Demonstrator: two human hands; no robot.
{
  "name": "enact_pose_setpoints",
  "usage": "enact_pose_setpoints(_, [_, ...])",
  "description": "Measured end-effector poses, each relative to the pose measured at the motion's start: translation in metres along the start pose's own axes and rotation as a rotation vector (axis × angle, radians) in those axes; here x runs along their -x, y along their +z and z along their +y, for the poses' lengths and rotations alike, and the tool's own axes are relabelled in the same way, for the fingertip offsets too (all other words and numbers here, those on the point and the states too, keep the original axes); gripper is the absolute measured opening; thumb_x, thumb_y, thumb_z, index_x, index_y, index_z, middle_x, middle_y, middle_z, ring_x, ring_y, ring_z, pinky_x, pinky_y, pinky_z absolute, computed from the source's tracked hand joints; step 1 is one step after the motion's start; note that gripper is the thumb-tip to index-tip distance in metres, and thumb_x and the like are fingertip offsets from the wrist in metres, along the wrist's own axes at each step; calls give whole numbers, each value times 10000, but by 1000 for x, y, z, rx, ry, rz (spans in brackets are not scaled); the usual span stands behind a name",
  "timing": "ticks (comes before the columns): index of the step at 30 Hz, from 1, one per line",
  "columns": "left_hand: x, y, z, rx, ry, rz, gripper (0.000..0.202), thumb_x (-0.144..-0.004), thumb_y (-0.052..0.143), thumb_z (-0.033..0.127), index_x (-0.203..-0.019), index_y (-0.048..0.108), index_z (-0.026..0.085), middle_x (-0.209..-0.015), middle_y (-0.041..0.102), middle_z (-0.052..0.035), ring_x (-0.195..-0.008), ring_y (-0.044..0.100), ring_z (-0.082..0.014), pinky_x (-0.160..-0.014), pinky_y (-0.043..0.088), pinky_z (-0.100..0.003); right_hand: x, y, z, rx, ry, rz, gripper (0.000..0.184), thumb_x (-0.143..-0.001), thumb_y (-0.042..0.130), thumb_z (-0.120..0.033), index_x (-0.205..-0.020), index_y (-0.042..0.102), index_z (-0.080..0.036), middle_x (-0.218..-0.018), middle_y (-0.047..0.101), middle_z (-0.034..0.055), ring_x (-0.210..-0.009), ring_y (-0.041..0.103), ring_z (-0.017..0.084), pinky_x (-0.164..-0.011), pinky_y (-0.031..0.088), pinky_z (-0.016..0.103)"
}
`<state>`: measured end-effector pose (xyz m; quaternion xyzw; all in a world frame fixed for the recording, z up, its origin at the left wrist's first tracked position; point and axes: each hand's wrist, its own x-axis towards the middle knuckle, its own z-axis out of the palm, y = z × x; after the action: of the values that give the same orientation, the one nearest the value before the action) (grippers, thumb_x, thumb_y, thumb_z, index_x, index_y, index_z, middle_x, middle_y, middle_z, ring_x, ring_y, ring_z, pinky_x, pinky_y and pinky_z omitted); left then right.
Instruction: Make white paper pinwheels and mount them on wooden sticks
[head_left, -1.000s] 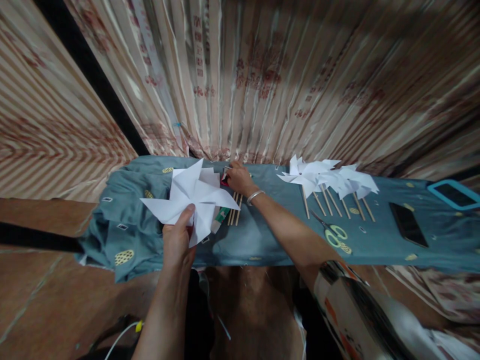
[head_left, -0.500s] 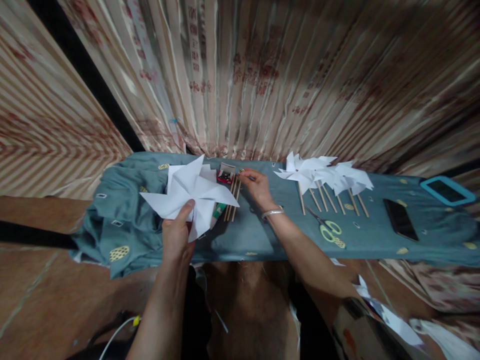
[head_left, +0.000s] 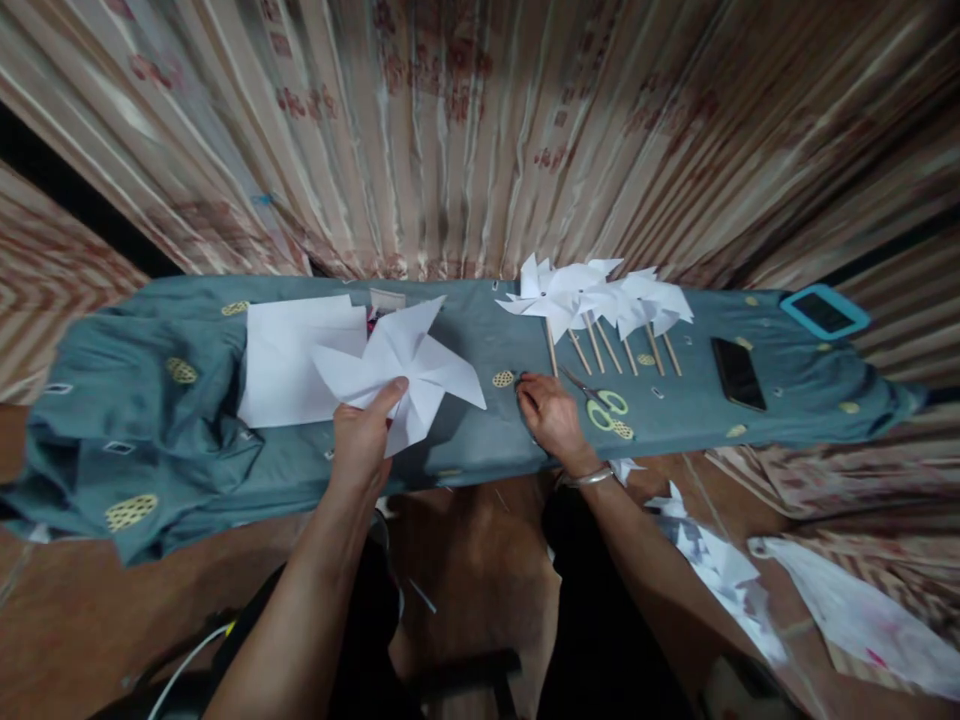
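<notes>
White paper pinwheel [head_left: 420,365], mid-frame | likely light, easily creased; best held near centre | pinched by left fingers [head_left: 391,393] | right fingers [head_left: 528,402]: curled, cannot tell if gripping

The pinwheel [head_left: 421,362] is white, the scissors handles [head_left: 606,405] are yellow-green, and the blue-grey cloth [head_left: 480,430] has yellow patches.

L grip [head_left: 364,435] on wht pinwheel [head_left: 429,366], R grip [head_left: 553,415] nr scissors [head_left: 592,394], pinwheels w/ sticks [head_left: 589,290] beyond
</notes>
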<state>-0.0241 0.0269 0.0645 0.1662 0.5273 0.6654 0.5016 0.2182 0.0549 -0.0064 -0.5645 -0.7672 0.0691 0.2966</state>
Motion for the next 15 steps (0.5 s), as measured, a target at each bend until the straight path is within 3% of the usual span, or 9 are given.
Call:
enact_pose_setpoints(4, [0, 16, -12, -35, 21, -35, 267, -480, 827, 245, -707, 710, 169, -799, 758, -58, -809, 720, -260, -772, 592, -356, 4, -4, 3, -39, -25, -34, 245, -904, 486, -226, -994, 712, -191, -1168, 684, 128, -1108, 601, 269, -1016, 463, 443])
enact_pose_setpoints(9, [0, 33, -24, -59, 80, -70, 274, -500, 816, 248, -730, 706, 148, -844, 760, -72, -911, 709, -268, -862, 566, -366, -3, -7, 9, -228, 132, 39, 260, -911, 478, -258, -1006, 715, -211, -1096, 726, 83, -1059, 651, 234, -992, 483, 400])
enact_pose_setpoints(15, [-3, 44, -33, -101, 78, -96, 300, -529, 808, 283, -796, 716, 180, -924, 764, -64, -1000, 689, -282, -932, 538, -409, -14, 0, 12, -315, 227, 12, 166, -848, 585, -270, -850, 749, -241, -1028, 735, 46, -1024, 658, 220, -973, 486, 369])
